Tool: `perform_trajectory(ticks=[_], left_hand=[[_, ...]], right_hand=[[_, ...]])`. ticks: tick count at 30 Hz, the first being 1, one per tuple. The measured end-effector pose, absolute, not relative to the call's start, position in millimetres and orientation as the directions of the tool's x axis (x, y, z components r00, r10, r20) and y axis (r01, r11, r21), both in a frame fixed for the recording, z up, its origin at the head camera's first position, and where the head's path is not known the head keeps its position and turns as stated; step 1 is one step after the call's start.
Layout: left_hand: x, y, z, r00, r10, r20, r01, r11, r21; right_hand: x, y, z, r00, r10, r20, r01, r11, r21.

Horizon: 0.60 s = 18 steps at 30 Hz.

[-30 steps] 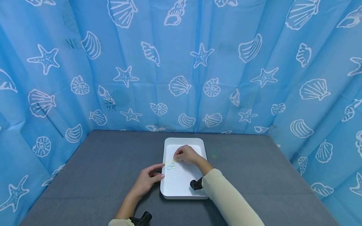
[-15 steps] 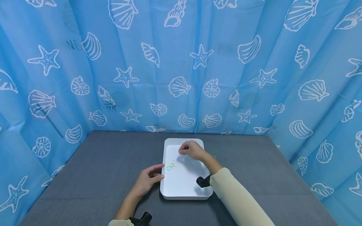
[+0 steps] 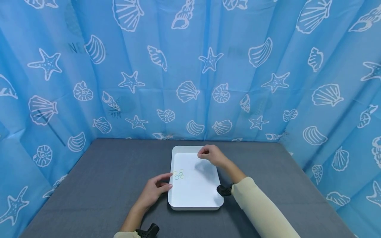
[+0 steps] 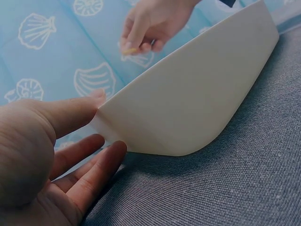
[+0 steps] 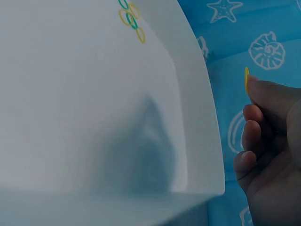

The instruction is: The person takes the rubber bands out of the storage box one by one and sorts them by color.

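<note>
Above far right corner of tray (image 3: 194, 191), right hand (image 3: 212, 154) pinches yellow ring (image 5: 247, 81); five rings (image 5: 132, 21) bunched near left wall. Left hand (image 3: 151, 192), fingers spread, touches left rim. Risks: slackened pinch could drop thin ring; left push could skid tray.

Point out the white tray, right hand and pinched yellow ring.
White tray (image 3: 194, 192), head view, bare floor
Right hand (image 3: 212, 155), head view, hand's middle
Yellow ring (image 5: 247, 79), right wrist view, visible edge
</note>
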<state>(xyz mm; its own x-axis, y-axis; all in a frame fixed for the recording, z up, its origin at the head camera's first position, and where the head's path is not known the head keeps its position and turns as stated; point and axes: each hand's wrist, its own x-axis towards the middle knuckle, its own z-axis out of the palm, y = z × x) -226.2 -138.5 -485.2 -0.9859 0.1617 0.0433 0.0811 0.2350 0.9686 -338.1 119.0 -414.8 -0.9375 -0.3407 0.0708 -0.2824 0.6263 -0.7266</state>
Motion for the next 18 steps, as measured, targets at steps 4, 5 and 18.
perform_trajectory(ticks=[4, 5, 18], left_hand=[[-226.3, -138.7, -485.5, -0.986, 0.162, 0.047, 0.085, 0.237, 0.968], [-226.3, -138.7, -485.5, -0.986, 0.161, 0.046, 0.084, 0.237, 0.968], [-226.6, -138.4, -488.1, -0.987, 0.154, 0.049, 0.086, 0.243, 0.966]], right_hand=[[-337.3, 134.6, -413.9, -0.944, -0.316, 0.097, -0.281, 0.612, -0.739], [-337.1, 138.9, -414.1, -0.945, -0.311, 0.102, -0.28, 0.608, -0.743], [-325.2, 195.6, -437.0, -0.949, -0.27, 0.165, -0.299, 0.592, -0.749]])
